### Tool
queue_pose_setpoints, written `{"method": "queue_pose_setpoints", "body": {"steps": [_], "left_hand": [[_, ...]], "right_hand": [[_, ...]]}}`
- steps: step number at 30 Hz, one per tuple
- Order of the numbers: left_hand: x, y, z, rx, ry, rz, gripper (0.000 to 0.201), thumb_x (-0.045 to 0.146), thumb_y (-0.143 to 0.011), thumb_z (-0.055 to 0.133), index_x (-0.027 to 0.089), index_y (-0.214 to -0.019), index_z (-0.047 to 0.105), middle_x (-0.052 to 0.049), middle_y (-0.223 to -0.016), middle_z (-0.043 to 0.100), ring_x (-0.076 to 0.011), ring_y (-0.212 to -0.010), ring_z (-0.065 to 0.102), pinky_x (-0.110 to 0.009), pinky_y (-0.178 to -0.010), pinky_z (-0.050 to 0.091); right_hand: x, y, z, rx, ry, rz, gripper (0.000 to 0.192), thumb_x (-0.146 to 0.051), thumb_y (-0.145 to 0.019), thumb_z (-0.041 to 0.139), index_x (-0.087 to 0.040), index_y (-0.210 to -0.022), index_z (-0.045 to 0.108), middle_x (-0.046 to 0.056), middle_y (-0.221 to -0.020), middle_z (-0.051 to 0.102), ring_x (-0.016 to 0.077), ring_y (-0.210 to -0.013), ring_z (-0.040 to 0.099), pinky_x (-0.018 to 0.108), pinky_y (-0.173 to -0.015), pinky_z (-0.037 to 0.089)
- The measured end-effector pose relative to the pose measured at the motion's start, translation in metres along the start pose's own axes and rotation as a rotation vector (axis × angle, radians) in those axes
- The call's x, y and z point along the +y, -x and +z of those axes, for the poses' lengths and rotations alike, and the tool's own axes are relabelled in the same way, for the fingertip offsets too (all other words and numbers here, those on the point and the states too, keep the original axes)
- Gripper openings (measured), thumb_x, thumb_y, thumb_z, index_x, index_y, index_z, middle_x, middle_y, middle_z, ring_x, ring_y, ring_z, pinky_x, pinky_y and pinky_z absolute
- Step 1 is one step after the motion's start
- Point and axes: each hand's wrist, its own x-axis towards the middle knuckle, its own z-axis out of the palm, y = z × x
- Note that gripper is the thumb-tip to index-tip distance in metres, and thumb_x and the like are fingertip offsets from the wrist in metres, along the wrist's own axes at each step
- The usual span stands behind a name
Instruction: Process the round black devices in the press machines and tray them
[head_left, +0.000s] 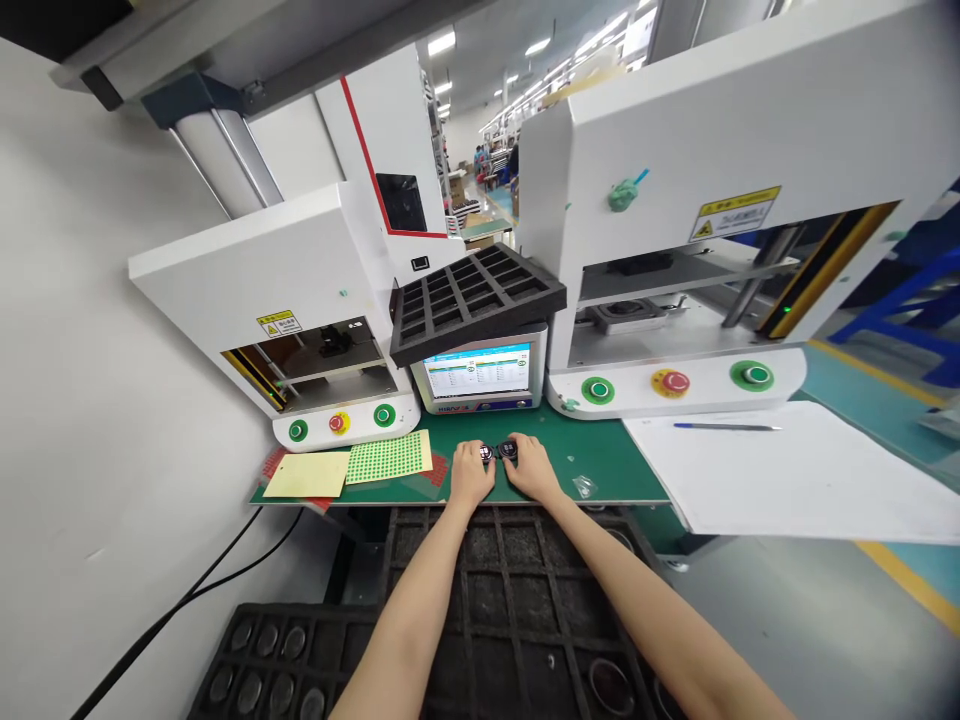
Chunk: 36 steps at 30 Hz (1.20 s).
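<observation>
Over the green bench top [559,440], my left hand [471,474] is closed with its fingers around a small round watch face [486,453] that shows white marks on dark. Close beside it, my right hand [534,468] grips a second round dark watch face [508,449], thumb and fingers at its edge. The two watch faces sit side by side, almost touching. Directly behind them stands a small monitor [480,370] with a lit screen. Just right of my right hand lies a scrap of clear plastic [584,486].
White presses [300,260] [675,130] with green and red buttons flank the monitor. A black foam tray [480,295] rests tilted on it. Sticker sheets [388,457] lie left; white paper [810,470] with a pen [727,427] lies right. Compartmented trays [510,590] [330,640] sit below, some holding round discs.
</observation>
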Motion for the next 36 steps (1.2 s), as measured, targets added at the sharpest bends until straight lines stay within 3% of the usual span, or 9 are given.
{"method": "queue_pose_setpoints", "body": {"steps": [23,27,29,31,34,36], "left_hand": [[0.009,0.001,-0.001,-0.05,0.006,-0.054,0.014,0.021,-0.084,0.061,0.013,-0.096,0.058,-0.01,-0.097,0.063,-0.0255,-0.101,0.059,-0.043,-0.088,0.049],[0.012,0.001,-0.012,-0.018,0.04,-0.051,0.022,0.019,-0.078,0.066,0.016,-0.099,0.06,-0.012,-0.103,0.065,-0.0275,-0.105,0.06,-0.044,-0.089,0.051],[-0.002,-0.01,-0.028,0.021,0.042,-0.056,0.024,0.02,-0.077,0.069,0.016,-0.1,0.061,-0.011,-0.105,0.067,-0.0255,-0.104,0.061,-0.041,-0.089,0.052],[-0.033,-0.029,-0.052,0.063,0.023,-0.086,0.016,0.02,-0.08,0.068,0.015,-0.095,0.063,-0.008,-0.099,0.068,-0.0216,-0.097,0.064,-0.039,-0.087,0.053],[-0.103,-0.069,-0.099,0.129,-0.048,-0.197,0.01,0.021,-0.089,0.06,0.013,-0.086,0.064,-0.005,-0.086,0.067,-0.018,-0.087,0.065,-0.039,-0.085,0.053],[-0.149,-0.096,-0.13,0.171,-0.107,-0.285,0.015,0.025,-0.093,0.056,0.013,-0.097,0.065,-0.007,-0.098,0.067,-0.0192,-0.094,0.064,-0.042,-0.088,0.053]], "right_hand": [[0.003,0.003,0.0,-0.021,-0.066,0.011,0.031,-0.038,-0.094,0.059,-0.015,-0.114,0.059,0.008,-0.113,0.06,0.0213,-0.102,0.06,0.043,-0.089,0.051],[-0.006,0.007,-0.007,0.009,-0.068,-0.033,0.031,-0.04,-0.094,0.058,-0.014,-0.11,0.06,0.007,-0.106,0.062,0.02,-0.097,0.061,0.041,-0.087,0.052],[-0.005,0.005,-0.02,0.041,-0.069,-0.098,0.032,-0.043,-0.094,0.055,-0.014,-0.104,0.06,0.007,-0.099,0.064,0.0188,-0.091,0.062,0.039,-0.083,0.053],[0.008,-0.003,-0.041,0.089,-0.072,-0.179,0.033,-0.046,-0.095,0.048,-0.015,-0.098,0.06,0.008,-0.098,0.066,0.0193,-0.09,0.064,0.037,-0.081,0.054],[0.05,-0.03,-0.087,0.214,-0.057,-0.227,0.033,-0.047,-0.094,0.037,-0.022,-0.093,0.058,0.01,-0.098,0.069,0.0223,-0.09,0.067,0.038,-0.079,0.055],[0.087,-0.057,-0.12,0.307,-0.023,-0.189,0.028,-0.045,-0.091,0.038,-0.024,-0.087,0.056,0.011,-0.087,0.069,0.0249,-0.081,0.067,0.04,-0.074,0.054]]}}
